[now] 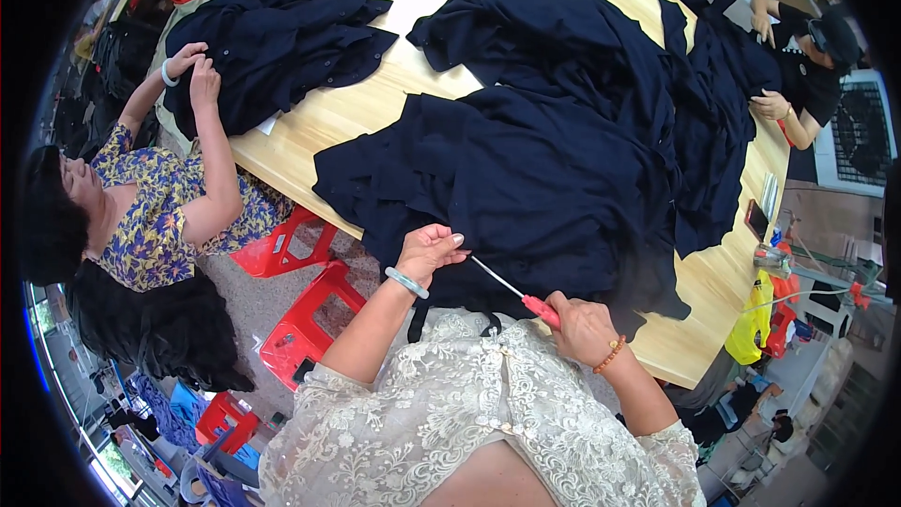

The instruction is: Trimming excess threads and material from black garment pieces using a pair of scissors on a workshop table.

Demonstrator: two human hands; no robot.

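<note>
At the far left, a co-worker in a blue and yellow floral top point(155, 216) sits at the wooden counter point(347, 113) with both hands on one heap of dark navy garments point(282, 38). Below that person you can count three red plastic stools: one point(277, 246) against the counter edge, one point(305, 324) just beside your left elbow, and one point(225, 418) lower down near the floor clutter.

Your left hand point(427, 252), with a pale green bangle point(406, 283) on the wrist, is closed in a grip, fingers together, pinching the near edge of the big dark navy garment point(526, 169) that spreads over the middle of the counter and hangs over its near edge towards you. Your right hand point(582, 327), wearing an orange bead bracelet point(610, 355), is clamped on one red-handled seam ripper point(526, 298); its thin metal shaft points up and left, with its tip just beside your left fingers, over the cloth.

At the far right, a second co-worker in black point(812, 75) has two hands on the far end of the dark fabric. A phone point(756, 220) lies on the counter's right edge.
</note>
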